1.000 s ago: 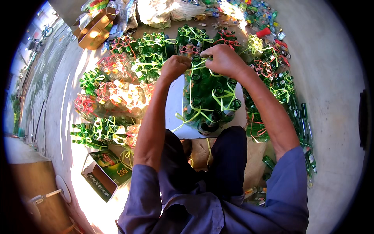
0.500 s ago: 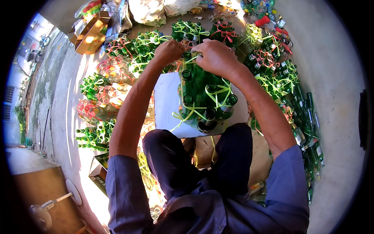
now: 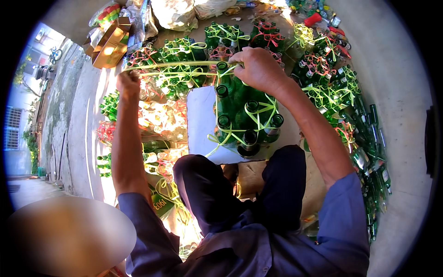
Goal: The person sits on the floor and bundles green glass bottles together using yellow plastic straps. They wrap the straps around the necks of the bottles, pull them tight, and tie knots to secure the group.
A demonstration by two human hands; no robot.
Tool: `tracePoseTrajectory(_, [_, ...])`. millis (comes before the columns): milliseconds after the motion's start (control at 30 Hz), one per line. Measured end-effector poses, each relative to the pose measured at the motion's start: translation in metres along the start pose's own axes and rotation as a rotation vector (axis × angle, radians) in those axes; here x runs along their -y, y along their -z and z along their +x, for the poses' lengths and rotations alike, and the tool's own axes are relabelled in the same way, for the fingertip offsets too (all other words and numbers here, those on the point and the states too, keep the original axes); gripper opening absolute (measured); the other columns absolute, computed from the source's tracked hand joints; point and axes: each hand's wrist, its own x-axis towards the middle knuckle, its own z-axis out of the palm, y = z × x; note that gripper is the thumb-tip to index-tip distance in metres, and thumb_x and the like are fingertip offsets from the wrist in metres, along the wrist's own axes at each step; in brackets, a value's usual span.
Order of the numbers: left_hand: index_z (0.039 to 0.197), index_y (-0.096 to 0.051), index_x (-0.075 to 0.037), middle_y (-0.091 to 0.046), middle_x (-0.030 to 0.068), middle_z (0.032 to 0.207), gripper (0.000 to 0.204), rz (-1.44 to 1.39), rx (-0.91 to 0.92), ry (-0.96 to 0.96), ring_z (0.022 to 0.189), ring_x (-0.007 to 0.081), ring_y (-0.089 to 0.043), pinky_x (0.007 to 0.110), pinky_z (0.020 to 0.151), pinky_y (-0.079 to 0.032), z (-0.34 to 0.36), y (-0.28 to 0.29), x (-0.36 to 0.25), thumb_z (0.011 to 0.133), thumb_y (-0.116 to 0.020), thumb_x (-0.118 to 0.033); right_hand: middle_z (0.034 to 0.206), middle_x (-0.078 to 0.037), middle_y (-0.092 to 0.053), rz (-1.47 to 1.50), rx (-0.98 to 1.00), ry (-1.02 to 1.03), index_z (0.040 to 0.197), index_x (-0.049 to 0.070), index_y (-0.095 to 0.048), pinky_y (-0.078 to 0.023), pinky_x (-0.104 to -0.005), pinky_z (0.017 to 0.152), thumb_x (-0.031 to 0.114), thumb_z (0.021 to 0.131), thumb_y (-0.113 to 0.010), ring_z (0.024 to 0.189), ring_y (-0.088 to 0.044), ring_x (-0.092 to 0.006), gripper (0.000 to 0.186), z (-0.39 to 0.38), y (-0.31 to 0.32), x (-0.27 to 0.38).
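A cluster of green glass bottles [image 3: 240, 99] stands upright on a white board [image 3: 201, 115] before my knees, yellow-green plastic strap looped about several necks. My left hand [image 3: 128, 82] is closed on the strap [image 3: 180, 63], out to the left of the board. From there the strap runs in two strands, stretched across to the bottles' far left corner. My right hand [image 3: 258, 69] is closed beside that far bottle neck, pinching the strap close to it; its fingertips are partly hidden. A loose strap end hangs off the cluster's near left side.
Strapped bundles of green bottles [image 3: 226, 34] ring the board, with red or yellow-green straps. Loose green bottles [image 3: 369, 171] are piled along the right wall. Cardboard boxes [image 3: 110, 46] and white sacks [image 3: 175, 14] stand at the back. A blurred patch covers the lower left.
My left hand has moved from beside the far bottle neck out to the left, drawing the strap into a long double strand. The right hand has stayed by the neck.
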Motion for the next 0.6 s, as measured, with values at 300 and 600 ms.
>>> tracePoseTrajectory(300, [0.081,-0.052,-0.007,-0.048,0.0043,0.077,0.010,0.330,-0.551,-0.236,0.062,0.0200,-0.047,0.036,0.049,-0.044,-0.011,0.287,-0.039,0.088,-0.050,-0.012,0.089,-0.018,-0.072,0.107,-0.090,0.029,0.095,0.007,-0.077,-0.056,-0.0436,0.080,0.009,0.083,-0.059,0.082,-0.068,-0.0363,0.022,0.002,-0.011,-0.006])
tracePoseTrajectory(600, [0.100,-0.062,0.006,-0.064,0.0164,0.097,0.045,0.906,-0.959,-0.274,0.083,0.0270,-0.061,0.047,0.070,-0.049,-0.084,0.375,-0.035,0.073,-0.077,-0.027,0.090,-0.018,-0.071,0.017,-0.065,0.019,0.095,0.008,-0.078,-0.056,-0.0443,0.081,0.008,0.083,-0.058,0.082,-0.068,-0.0378,0.023,-0.001,-0.007,-0.003])
